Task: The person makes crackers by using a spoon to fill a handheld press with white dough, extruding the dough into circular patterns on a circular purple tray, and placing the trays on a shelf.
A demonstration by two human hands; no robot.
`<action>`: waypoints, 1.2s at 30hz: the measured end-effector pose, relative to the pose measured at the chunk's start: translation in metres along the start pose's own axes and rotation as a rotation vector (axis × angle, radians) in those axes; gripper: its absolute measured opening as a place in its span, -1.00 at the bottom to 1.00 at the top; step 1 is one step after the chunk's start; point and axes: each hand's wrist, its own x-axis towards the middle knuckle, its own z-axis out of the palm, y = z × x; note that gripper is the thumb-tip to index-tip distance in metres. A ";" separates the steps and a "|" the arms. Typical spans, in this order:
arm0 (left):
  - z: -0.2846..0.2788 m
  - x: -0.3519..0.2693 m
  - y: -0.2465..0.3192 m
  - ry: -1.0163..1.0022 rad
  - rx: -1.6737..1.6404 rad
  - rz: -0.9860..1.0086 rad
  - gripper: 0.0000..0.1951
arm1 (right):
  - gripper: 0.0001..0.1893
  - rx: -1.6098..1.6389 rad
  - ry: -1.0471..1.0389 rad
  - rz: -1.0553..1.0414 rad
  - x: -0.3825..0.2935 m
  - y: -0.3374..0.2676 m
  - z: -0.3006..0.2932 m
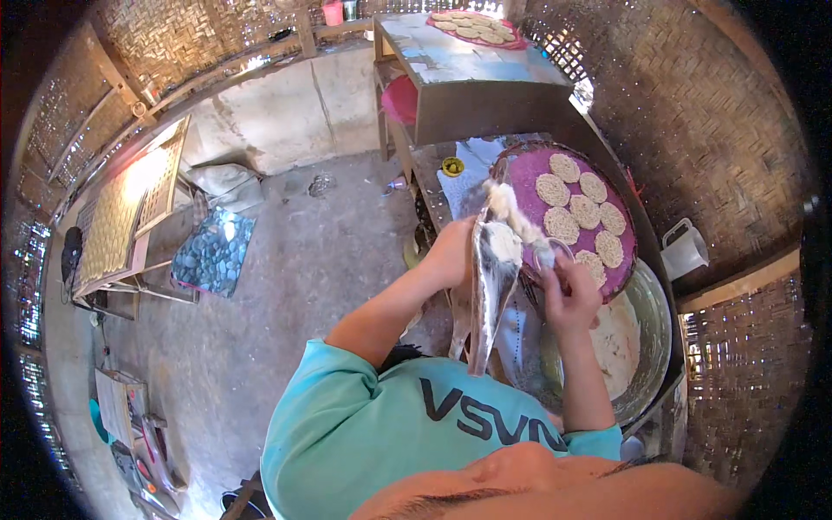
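A long, narrow lever-like implement (484,299), smeared with white paste, stands before my chest. My left hand (455,250) grips its upper left side, with the fingertips hidden behind it. White dough (502,244) fills its upper part, and a lumpy pale mass (510,205) clings near its top. My right hand (572,292) pinches a small ring-shaped piece (552,252) with pale material at it, just right of the implement. Beyond lies a round tray with a purple cloth (520,172), bearing several round, textured pale cakes (584,212).
A large metal basin (660,325) holding whitish dough (617,344) stands at right, below a plastic jug (686,250). A small yellow bowl (453,166) sits left of the tray. Behind is a raised table (448,62) with more cakes (474,29). Drying racks (110,234) lean at left.
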 end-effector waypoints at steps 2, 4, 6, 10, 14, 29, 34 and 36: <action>0.000 0.001 -0.016 0.001 0.017 -0.076 -0.70 | -0.73 0.008 -0.058 -0.067 -0.007 -0.006 -0.010; -0.004 0.001 -0.031 0.066 -0.115 -0.163 -0.72 | -0.71 0.064 -0.115 -0.136 -0.018 -0.012 -0.015; -0.012 0.000 -0.039 0.069 -0.045 -0.165 -0.69 | -0.71 0.263 -0.258 -0.046 -0.029 -0.016 -0.029; -0.017 0.008 -0.032 0.062 -0.246 -0.108 -0.66 | -0.71 0.381 -0.125 0.131 -0.025 0.005 -0.030; -0.006 0.007 -0.019 -0.018 -0.222 -0.028 -0.68 | -0.72 0.213 -0.063 0.157 -0.019 0.020 -0.025; 0.005 0.011 0.001 -0.020 0.081 0.295 -0.58 | -0.73 0.344 -0.309 0.089 -0.009 -0.005 -0.057; -0.014 0.013 0.004 0.021 -0.288 -0.181 -0.64 | -0.75 0.390 -0.229 0.358 -0.041 0.022 -0.118; -0.031 0.005 -0.007 -0.027 -0.601 -0.362 -0.66 | -0.75 0.303 -0.086 0.442 -0.051 0.033 -0.148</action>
